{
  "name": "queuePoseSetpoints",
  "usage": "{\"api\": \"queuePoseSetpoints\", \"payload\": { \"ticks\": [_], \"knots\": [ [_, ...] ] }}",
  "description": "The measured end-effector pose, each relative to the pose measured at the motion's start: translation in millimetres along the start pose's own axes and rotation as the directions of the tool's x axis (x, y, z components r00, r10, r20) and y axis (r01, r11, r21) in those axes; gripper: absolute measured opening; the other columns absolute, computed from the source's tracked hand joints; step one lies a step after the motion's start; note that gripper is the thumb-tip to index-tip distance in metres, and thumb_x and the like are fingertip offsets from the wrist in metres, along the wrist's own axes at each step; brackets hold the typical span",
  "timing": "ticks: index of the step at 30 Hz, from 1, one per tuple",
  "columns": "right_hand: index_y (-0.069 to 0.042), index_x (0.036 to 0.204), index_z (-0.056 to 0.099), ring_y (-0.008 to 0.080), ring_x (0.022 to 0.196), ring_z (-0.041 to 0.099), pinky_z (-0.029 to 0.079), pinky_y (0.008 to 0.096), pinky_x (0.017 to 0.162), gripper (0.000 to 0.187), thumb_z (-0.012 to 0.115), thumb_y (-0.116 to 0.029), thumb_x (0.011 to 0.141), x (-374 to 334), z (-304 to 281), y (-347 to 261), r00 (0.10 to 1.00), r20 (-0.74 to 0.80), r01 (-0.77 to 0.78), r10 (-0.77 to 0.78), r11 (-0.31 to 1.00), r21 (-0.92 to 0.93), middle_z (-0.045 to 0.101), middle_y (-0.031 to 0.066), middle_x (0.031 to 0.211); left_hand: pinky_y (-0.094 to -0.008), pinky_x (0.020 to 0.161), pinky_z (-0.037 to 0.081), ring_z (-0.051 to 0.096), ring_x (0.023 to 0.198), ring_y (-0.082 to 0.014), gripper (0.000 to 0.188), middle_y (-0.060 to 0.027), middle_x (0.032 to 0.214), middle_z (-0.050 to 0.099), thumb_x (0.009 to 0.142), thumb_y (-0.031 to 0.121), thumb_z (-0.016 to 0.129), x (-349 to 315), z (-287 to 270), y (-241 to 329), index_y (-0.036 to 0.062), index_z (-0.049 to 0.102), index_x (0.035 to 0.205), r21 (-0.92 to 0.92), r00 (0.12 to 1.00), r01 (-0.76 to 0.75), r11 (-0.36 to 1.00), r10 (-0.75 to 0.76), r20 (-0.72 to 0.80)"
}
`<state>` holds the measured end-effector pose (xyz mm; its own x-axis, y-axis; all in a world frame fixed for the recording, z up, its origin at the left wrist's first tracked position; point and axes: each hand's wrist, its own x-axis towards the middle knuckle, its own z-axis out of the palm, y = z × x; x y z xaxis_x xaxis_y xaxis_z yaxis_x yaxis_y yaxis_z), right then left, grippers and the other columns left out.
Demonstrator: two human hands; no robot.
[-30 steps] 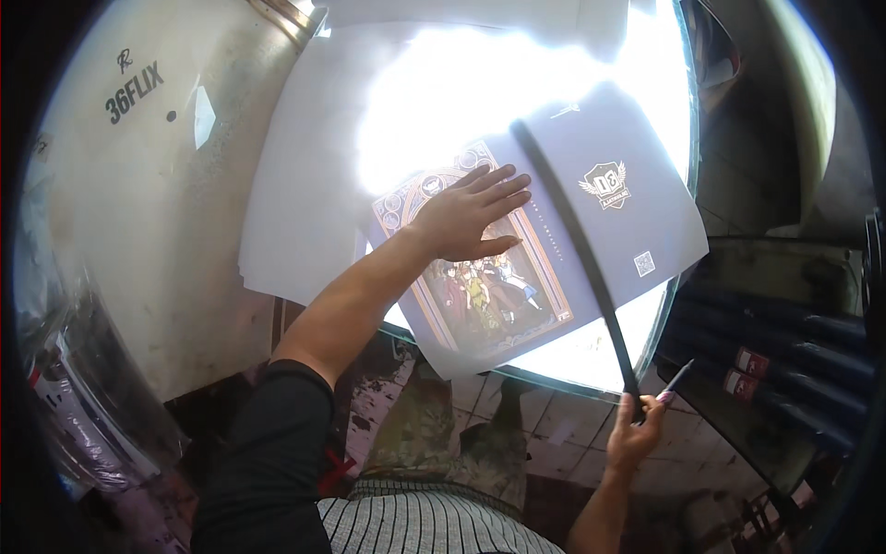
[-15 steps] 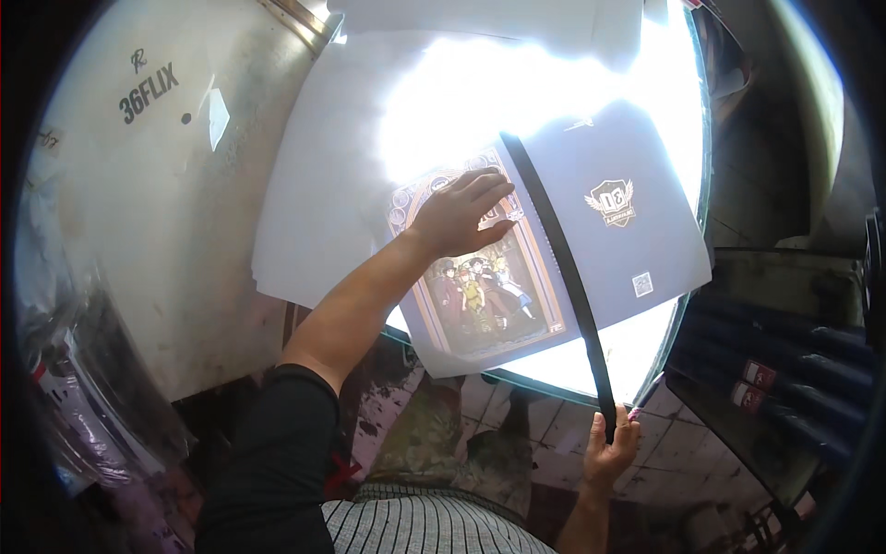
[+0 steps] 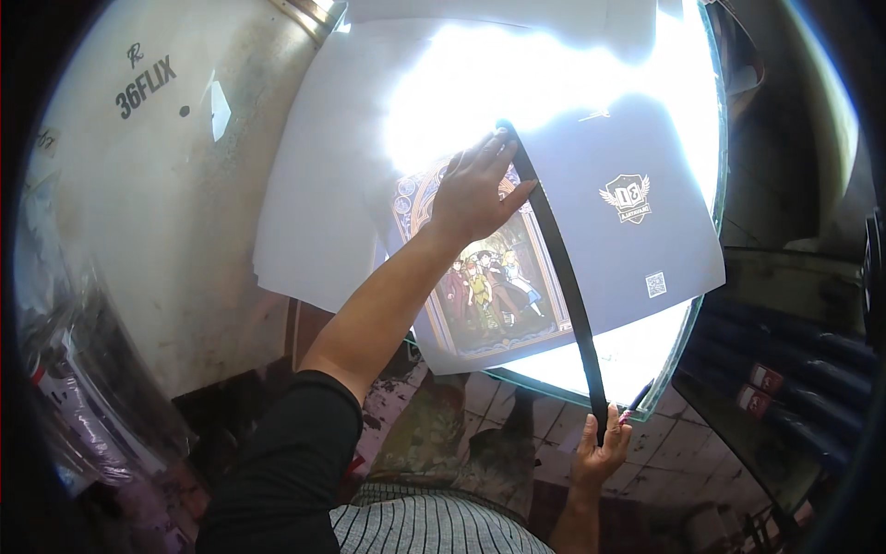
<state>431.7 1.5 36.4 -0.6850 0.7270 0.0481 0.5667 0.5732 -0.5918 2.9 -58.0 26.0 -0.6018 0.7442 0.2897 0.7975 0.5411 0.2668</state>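
A printed cover sheet (image 3: 637, 258) in dark blue lies on a brightly lit glass-topped table (image 3: 628, 355). Its left half carries a framed picture of several cartoon figures; the right half bears a winged crest and a small square code. Between the halves runs a long black strip (image 3: 560, 263), from the glare at the far end past the table's near edge. My left hand (image 3: 475, 189) lies flat over the picture's upper part, fingers stretched toward the strip's far end and thumb touching its side. Below the near edge, my right hand (image 3: 600, 454) pinches the strip's near end.
Large white sheets (image 3: 318, 194) lie left of and beyond the cover. A big pale board (image 3: 185, 231) stands at the left, above clear plastic wrapping (image 3: 106, 397). Dark blue rolls (image 3: 794, 369) are stacked at the right. A pen-like stick (image 3: 637, 399) rests at the table's near corner.
My left hand has slid up and right over the cover to the strip's far end, its fingers straightening. My right hand, still gripping the near end, has shifted slightly left.
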Motion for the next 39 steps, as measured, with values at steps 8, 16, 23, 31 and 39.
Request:
{"api": "queuePoseSetpoints", "payload": {
  "ticks": [8,16,23,31,39],
  "knots": [
    [0.003,0.124,0.065,0.0254,0.075,0.057,0.048,0.0383,0.065,0.035,0.071,-0.01,0.092,0.4,5.2,-2.2,1.0,-0.009,0.005,-0.005,1.0,-0.004,0.055,0.0113,0.088,-0.0503,0.115,0.033,0.041,0.141,-0.0386,0.069,-0.0198,0.149,0.049,0.097,0.056,0.054,1.4,-0.1,-1.9,-0.0006,0.056,0.137,0.038,1.0,-0.007,0.999,0.006,0.027],
    [0.002,0.122,0.067,0.0267,0.075,0.057,0.048,0.0393,0.066,0.035,0.072,-0.009,0.09,3.0,3.5,2.6,1.0,0.006,0.025,-0.025,1.0,-0.002,0.057,0.0111,0.087,-0.047,0.117,0.033,0.044,0.14,-0.0368,0.068,-0.02,0.148,0.051,0.097,0.054,0.055,2.2,-1.1,-0.5,-0.0027,0.057,0.135,0.02,1.0,-0.012,1.0,0.012,0.008],
    [0.001,0.123,0.067,0.027,0.075,0.057,0.047,0.0399,0.065,0.036,0.073,-0.008,0.088,2.5,2.9,3.6,0.999,0.029,0.035,-0.035,0.999,0.004,0.056,0.0114,0.086,-0.046,0.117,0.034,0.044,0.141,-0.0361,0.068,-0.0212,0.147,0.051,0.097,0.054,0.056,1.0,-2.7,-1.8,-0.0034,0.058,0.134,0.045,1.0,-0.011,0.999,0.01,0.012],
    [0.001,0.121,0.068,0.0276,0.076,0.058,0.048,0.0407,0.066,0.037,0.075,-0.01,0.086,1.4,1.7,16.8,0.996,-0.003,0.092,-0.093,0.994,-0.057,0.058,0.0117,0.088,-0.05,0.119,0.029,0.041,0.142,-0.0385,0.095,-0.0229,0.148,0.049,0.081,0.069,0.069,2.5,5.1,10.4,-0.0029,0.051,0.14,-0.022,0.997,-0.025,0.999,0.026,0.068],
    [-0.01,0.126,0.07,0.0227,0.071,0.055,0.045,0.0379,0.064,0.046,0.081,-0.015,0.081,4.9,2.9,12.9,0.995,0.004,0.1,-0.1,0.995,0.005,0.054,0.005,0.085,-0.0611,0.121,0.007,0.011,0.154,-0.0383,0.142,-0.0276,0.163,0.017,0.058,0.081,0.077,3.4,-13.0,15.4,-0.0046,0.018,0.156,0.072,0.915,0.08,0.994,-0.102,0.391]
  ]
}}
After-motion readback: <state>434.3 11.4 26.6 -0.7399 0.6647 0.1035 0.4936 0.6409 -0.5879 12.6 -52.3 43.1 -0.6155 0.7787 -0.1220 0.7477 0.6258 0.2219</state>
